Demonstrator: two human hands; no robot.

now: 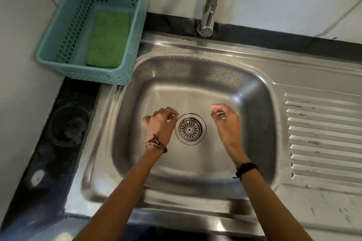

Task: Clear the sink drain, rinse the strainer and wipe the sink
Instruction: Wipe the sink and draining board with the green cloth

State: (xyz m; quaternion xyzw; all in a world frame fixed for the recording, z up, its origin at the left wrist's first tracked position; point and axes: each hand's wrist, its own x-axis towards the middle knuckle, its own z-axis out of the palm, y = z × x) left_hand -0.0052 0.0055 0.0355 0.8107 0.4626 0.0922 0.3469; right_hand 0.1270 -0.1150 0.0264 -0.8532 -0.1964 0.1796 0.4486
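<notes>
Hands closing in on the drain

Strainer (pixel 190 129) is sitting seated in the drain at the middle of the sink (pixel 254 103). The left hand (pixel 160 123) is hovering at its 9 o'clock, the right hand (pixel 225 121) at 3 o'clock, fingers loosely curled and holding nothing. Thin wet steel is probably feeling light, stiff and slippery; the centre knob is offering the likeliest hold. A green sponge (pixel 108 39) is lying in the basket (pixel 125 76) at 10 o'clock on the tabletop.
</notes>
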